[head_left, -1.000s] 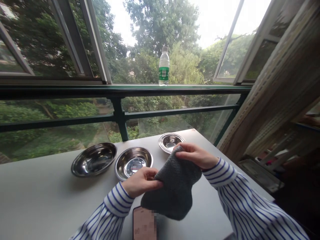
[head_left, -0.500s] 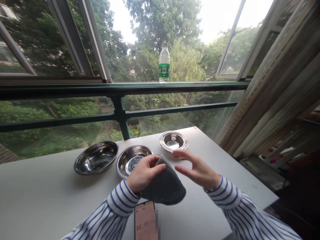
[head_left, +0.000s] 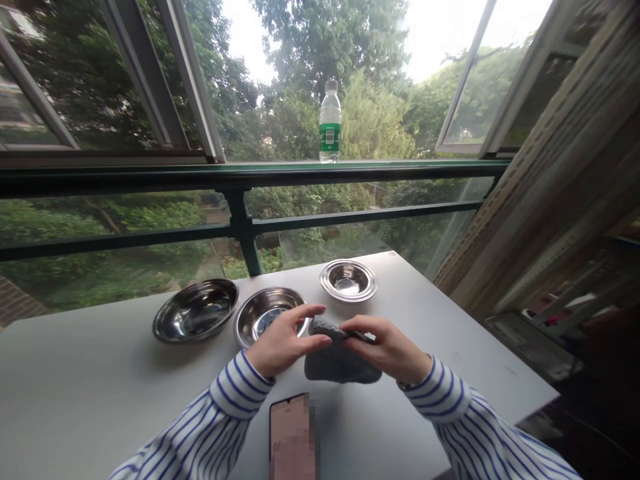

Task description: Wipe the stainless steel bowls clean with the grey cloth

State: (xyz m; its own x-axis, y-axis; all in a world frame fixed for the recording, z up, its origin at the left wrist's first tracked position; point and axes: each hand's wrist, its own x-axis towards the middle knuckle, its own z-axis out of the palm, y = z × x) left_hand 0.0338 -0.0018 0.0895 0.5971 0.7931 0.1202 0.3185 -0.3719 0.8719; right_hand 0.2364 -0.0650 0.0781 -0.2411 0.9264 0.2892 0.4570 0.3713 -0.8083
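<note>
A grey cloth (head_left: 340, 368) with a textured edge hangs above the white table, folded along its top. My right hand (head_left: 390, 343) pinches that top edge on the right between thumb and fingers. At the cloth's left corner, my left hand (head_left: 283, 340) is open, thumb and fingers apart. Its thumb tip lies close to the cloth; whether it touches cannot be told. Just behind my left hand is a steel bowl (head_left: 246, 321), partly covered by it. Below the cloth, a phone (head_left: 290, 433) lies on the table, its screen partly blurred.
Another steel bowl (head_left: 196, 312) stands tilted at the left, and a smaller wide-rimmed one (head_left: 349, 281) sits near the far edge of the table (head_left: 100, 393). A green-labelled bottle (head_left: 330, 130) stands on the window railing (head_left: 280, 175). Curtains (head_left: 530, 180) hang at the right.
My right hand has come in and taken hold of the cloth's top edge. My left hand has let go of it and its fingers have parted. The cloth has moved slightly up and right.
</note>
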